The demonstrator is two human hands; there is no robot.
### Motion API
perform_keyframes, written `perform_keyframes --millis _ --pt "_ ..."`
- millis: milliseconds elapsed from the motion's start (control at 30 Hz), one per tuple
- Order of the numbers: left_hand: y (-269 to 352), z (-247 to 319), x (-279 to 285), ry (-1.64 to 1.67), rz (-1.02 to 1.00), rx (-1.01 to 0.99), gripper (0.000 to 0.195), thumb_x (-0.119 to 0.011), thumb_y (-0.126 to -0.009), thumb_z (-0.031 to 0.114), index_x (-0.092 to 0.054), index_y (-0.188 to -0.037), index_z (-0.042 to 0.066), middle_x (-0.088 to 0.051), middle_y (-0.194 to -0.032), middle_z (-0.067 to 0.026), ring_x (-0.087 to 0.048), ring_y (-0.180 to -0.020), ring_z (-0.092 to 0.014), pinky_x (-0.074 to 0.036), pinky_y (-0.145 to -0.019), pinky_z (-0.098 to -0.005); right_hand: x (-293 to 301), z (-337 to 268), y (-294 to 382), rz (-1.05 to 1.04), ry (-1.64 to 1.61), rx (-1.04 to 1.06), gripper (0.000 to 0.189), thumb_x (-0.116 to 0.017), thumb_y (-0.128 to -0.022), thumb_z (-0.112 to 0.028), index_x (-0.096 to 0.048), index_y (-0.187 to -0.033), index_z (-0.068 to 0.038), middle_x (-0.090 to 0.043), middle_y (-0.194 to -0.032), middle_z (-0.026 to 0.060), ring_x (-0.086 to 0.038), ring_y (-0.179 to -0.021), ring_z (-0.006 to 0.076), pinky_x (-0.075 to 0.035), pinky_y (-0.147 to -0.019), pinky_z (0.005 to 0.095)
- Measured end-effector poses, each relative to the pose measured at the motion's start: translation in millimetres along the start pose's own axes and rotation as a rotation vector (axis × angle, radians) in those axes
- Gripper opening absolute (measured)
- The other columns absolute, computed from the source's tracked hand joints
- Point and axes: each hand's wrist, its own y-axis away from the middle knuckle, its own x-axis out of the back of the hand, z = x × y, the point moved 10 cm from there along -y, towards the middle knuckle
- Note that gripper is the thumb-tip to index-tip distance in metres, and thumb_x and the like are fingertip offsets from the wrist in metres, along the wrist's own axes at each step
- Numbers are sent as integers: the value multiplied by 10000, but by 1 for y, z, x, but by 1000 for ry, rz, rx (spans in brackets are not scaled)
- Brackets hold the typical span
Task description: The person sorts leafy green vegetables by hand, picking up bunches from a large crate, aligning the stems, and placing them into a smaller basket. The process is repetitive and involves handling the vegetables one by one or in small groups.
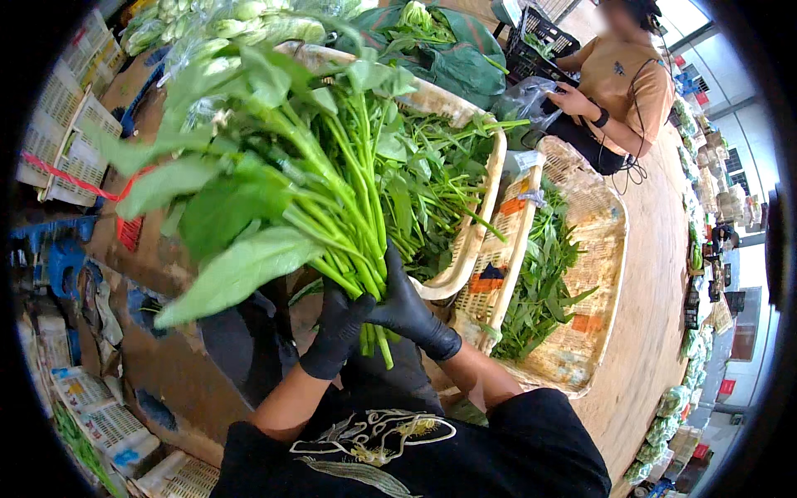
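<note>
Both my hands wear black gloves and hold one large bunch of leafy green stems (348, 218) around its lower stalks. My left hand (342, 324) grips it from the left, and my right hand (408, 311) wraps it from the right, close beside the other. The leaves spread up and to the left, and short stem ends stick out below the hands. Behind the bunch, more of the greens (429, 180) lie in a worn plastic basket (492, 187), partly hidden by the leaves. A second basket (604, 280) on the right holds loose narrow-leaved greens (542, 280).
A co-worker (629, 87) at the upper right holds a clear plastic bag (529, 99) near a black crate (542, 37). A green sack (461, 68) with greens lies beyond the baskets. Pale crates (93, 149) stand at left, with bagged vegetables (268, 28) at the top.
</note>
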Motion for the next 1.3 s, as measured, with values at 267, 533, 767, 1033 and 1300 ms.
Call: perform_keyframes --millis 267,533,767,1033,1300 --pt "-45 57 -18 -698 92 -231 653 -536 -823 171 -164 -1329 -6 -183 -1376 -204 -183 -1283 -278 -139 -1041 -364 20 36 -29 279 -423 -188 720 -673 -686 -64 -265 -1276 -8 -474 -1170 131 -480 -1039 196 -386 -884 320" --pt "-86 109 6 -303 40 -256 446 -531 -808 100 -379 -1208 -25 -467 -1203 -159 -420 -1149 -239 -289 -984 -347 89 39 -76 306 -708 -148 654 -667 -605 -140 -378 -1179 -23 -564 -954 117 -581 -800 229 -488 -720 343" --pt "-105 -16 78 -1422 -140 -316 335 -617 -723 201 -537 -1003 34 -570 -931 -145 -522 -878 -317 -405 -793 -408 307 -56 -197 621 95 151 563 -627 -670 -9 -397 -1183 -28 -554 -1025 86 -536 -875 175 -444 -760 295" --pt "-122 -60 83 -1495 -240 -209 344 -627 -606 226 -603 -913 74 -590 -837 -106 -548 -731 -301 -420 -632 -416 440 -2 -382 351 1055 463 816 -644 -681 -26 -171 -1343 -76 -483 -1147 156 -494 -1025 220 -413 -856 340" --pt "-115 -53 82 -1451 -351 -299 376 -563 -611 214 -602 -974 123 -591 -885 -57 -564 -769 -219 -416 -650 -384 462 250 -453 307 1556 -76 776 -614 -713 -425 -246 -1325 -121 -246 -1374 153 -336 -1176 425 -324 -947 472"
